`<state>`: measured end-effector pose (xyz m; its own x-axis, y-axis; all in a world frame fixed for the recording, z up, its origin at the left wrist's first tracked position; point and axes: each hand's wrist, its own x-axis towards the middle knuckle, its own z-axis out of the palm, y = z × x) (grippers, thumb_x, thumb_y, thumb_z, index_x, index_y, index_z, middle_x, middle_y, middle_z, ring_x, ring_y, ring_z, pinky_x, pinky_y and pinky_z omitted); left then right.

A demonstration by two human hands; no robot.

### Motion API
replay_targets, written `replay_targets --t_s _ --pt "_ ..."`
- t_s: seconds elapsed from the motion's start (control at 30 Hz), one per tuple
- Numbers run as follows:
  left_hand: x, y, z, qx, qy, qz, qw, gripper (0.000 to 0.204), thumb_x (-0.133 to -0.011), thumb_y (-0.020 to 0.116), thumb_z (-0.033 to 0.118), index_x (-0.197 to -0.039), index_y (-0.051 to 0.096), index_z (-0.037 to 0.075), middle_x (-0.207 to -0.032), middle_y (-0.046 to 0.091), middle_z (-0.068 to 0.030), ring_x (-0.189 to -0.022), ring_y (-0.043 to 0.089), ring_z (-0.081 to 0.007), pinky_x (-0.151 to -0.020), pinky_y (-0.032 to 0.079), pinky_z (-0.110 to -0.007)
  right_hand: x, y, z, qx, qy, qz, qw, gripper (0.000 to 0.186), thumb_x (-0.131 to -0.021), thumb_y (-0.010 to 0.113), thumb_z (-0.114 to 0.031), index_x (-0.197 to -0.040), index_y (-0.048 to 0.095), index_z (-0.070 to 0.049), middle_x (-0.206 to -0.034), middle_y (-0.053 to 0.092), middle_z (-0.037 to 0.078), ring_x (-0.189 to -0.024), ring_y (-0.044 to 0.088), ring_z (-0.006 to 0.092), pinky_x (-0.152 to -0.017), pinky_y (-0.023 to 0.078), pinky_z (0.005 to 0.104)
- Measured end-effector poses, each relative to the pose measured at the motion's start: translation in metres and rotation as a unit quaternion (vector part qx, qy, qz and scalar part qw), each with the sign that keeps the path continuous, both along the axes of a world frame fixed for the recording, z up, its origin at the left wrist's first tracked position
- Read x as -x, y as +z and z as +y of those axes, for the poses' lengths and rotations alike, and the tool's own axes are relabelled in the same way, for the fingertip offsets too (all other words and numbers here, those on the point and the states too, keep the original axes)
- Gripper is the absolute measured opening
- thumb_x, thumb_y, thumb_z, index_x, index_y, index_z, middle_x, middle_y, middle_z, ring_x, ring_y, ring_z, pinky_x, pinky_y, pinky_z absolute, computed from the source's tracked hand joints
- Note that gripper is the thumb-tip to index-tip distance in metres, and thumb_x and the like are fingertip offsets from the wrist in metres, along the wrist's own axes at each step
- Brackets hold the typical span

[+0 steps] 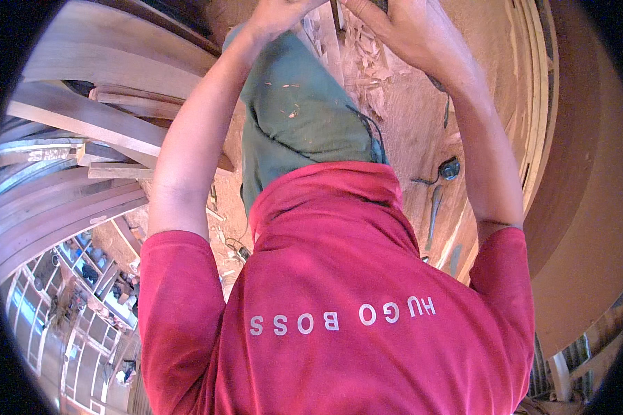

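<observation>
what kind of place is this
Most likely a woodworking shop. Wood shavings litter the floor, planks are stacked at the left, and curved wooden strips lie at the right. Both hands reach past the top edge.

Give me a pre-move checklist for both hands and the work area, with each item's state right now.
1. Left hand grip: cannot tell; it is cut off by the top edge.
2. Right hand grip: cannot tell; its fingers run past the top edge.
3. Thing being worked: cannot tell; out of view.
4. Pale wood shavings under the hands: not ok; scattered over the floor.
5. Dark cable with a round plug on the sawdust floor: not ok; lying loose near the person's right side.
6. Stacked curved wooden planks: ok; lying apart from the arms, at the left.
</observation>
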<state>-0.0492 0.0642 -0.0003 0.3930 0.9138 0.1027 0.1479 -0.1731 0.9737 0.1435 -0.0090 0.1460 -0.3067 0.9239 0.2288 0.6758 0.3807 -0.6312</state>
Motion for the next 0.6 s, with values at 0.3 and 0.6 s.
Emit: replay_targets --t_s 0.3,0.6 --pt "-0.001 0.001 -0.007 -0.041 0.035 0.005 0.999 0.025 -0.08 0.077 0.021 -0.092 0.068 0.002 -0.086 0.071 -0.0013 -0.076 0.063 -0.0085 -0.073 0.052 -0.029 0.017 0.047 -0.023 0.02 -0.112 0.15 0.982 0.033 -0.093 0.064 -0.032 -0.097 0.059 0.001 -0.059 0.06 0.007 -0.051 0.057 0.015 -0.05 0.046 0.0296" --pt "0.006 0.007 -0.017 0.003 0.037 0.03 0.999 0.026 -0.077 0.078 0.02 -0.092 0.069 0.002 -0.083 0.071 -0.0033 -0.076 0.064 -0.0106 -0.072 0.051 -0.029 0.005 0.031 -0.021 0.003 -0.045 0.046 0.998 0.037 -0.093 0.059 -0.032 -0.105 0.057 0.003 -0.082 0.063 0.029 -0.082 0.06 0.0485 -0.07 0.047 0.0536"
